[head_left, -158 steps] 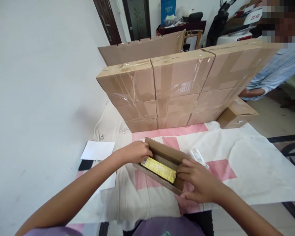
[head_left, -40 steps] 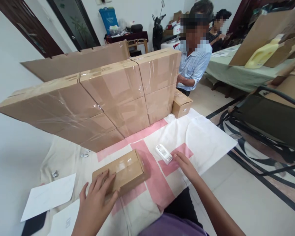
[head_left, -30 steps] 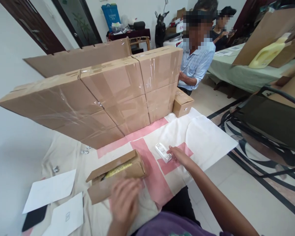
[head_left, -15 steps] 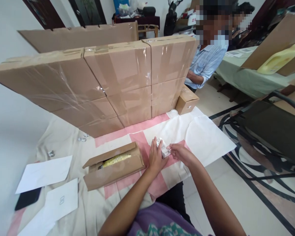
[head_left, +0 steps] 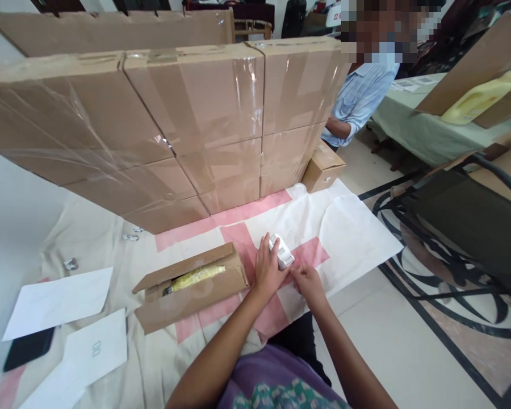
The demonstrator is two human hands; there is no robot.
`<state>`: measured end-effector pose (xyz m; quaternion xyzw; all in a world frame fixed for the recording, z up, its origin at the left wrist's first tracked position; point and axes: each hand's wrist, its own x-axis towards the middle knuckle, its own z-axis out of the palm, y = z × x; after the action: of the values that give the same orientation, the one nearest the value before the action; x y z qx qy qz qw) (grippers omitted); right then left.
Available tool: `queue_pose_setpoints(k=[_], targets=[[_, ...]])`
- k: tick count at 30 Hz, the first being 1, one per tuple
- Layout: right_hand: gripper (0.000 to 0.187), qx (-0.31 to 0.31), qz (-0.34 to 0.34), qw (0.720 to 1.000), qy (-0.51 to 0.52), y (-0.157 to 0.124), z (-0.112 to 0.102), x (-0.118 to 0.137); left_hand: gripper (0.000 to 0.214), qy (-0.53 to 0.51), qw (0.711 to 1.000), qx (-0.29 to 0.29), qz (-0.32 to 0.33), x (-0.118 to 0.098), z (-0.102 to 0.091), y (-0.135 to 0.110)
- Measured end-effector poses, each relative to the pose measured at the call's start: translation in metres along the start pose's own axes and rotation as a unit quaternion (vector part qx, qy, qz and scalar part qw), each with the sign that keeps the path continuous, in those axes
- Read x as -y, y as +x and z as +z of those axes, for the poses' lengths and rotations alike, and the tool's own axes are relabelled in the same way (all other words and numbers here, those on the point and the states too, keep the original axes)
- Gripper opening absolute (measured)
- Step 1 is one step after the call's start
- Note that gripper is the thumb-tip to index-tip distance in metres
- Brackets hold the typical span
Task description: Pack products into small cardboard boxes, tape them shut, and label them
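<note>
My left hand (head_left: 269, 271) is wrapped round the left side of a small white box-like object (head_left: 283, 253) on the cloth, too small to name its kind. My right hand (head_left: 309, 285) is closed in a pinch at the near end of that object; whatever its fingertips hold, if anything, is hidden. Left of my hands lies an open long cardboard box (head_left: 196, 304) with its flaps up. Inside it, partly covered, rests a yellow wrapped item (head_left: 199, 278) with a dark end.
A wall of taped cardboard boxes (head_left: 213, 96) stands at the back, with a small carton (head_left: 322, 168) at its right end. Papers (head_left: 59, 298), a dark flat object (head_left: 28, 349) and crumpled foil bits (head_left: 71, 263) lie at left. Beyond the boxes is another person (head_left: 366, 94).
My right hand has moved down and slightly left along the white object, and its fingers are drawn in more. My left hand stays on the object. The camera view has tilted down.
</note>
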<state>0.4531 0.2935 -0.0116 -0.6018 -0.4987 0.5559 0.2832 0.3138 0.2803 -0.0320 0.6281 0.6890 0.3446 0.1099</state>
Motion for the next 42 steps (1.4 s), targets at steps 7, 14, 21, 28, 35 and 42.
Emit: queue_pose_setpoints(k=[7, 14, 21, 28, 35, 42], targets=[[0.042, -0.014, -0.062, 0.998, -0.012, -0.016, -0.009, 0.006, 0.085, -0.064, 0.998, -0.016, -0.022, -0.005, -0.008, -0.004], [0.024, 0.131, -0.136, 0.980, 0.066, -0.067, -0.016, 0.036, 0.043, -0.521, 0.816, 0.050, -0.247, -0.037, -0.065, -0.056], [0.013, 0.238, -0.232, 0.943, 0.005, -0.085, -0.003, 0.041, 0.025, -0.554, 0.782, 0.035, -0.282, -0.046, -0.102, -0.072], [0.006, 0.254, -0.246, 0.936, -0.010, -0.076, 0.010, 0.036, 0.015, -0.403, 0.902, -0.032, -0.150, -0.044, -0.143, -0.099], [0.020, 0.335, -0.315, 0.886, -0.058, -0.094, 0.030, 0.051, 0.037, -0.526, 0.810, 0.004, -0.259, -0.015, -0.144, -0.129], [0.009, 0.335, -0.310, 0.886, -0.084, -0.100, 0.051, 0.058, 0.031, -0.517, 0.795, -0.074, -0.310, -0.006, -0.153, -0.114]])
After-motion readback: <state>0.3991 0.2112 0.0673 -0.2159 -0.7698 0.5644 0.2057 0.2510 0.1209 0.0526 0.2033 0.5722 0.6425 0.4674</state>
